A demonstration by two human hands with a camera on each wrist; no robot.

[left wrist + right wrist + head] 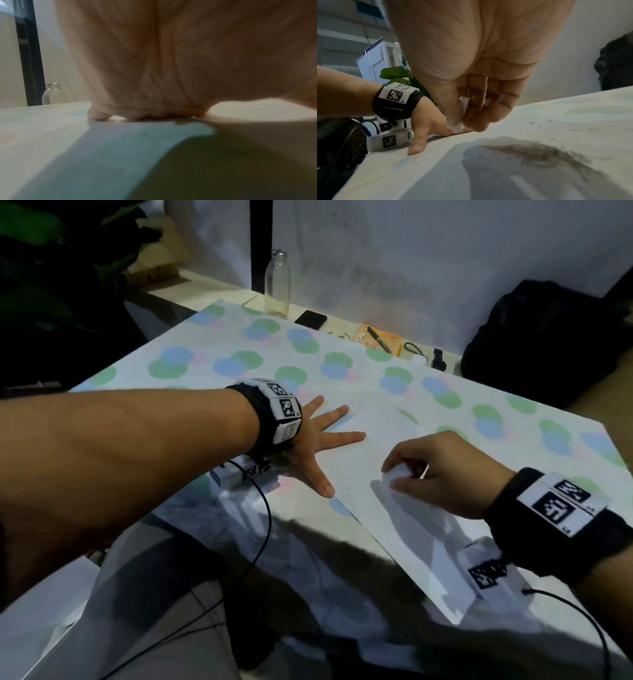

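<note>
Here, white piece (398, 474) in right hand (442, 474) over paper (356, 470)

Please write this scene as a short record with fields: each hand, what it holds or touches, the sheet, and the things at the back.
left hand: flat, fingers spread, presses on the sheet
right hand: pinches a small white piece, perhaps an eraser, just above the sheet
sheet: white paper, lies on the dotted cover
mark: grey smudge with crumbs near it
back edge: bottle, phone, pen, bag
</note>
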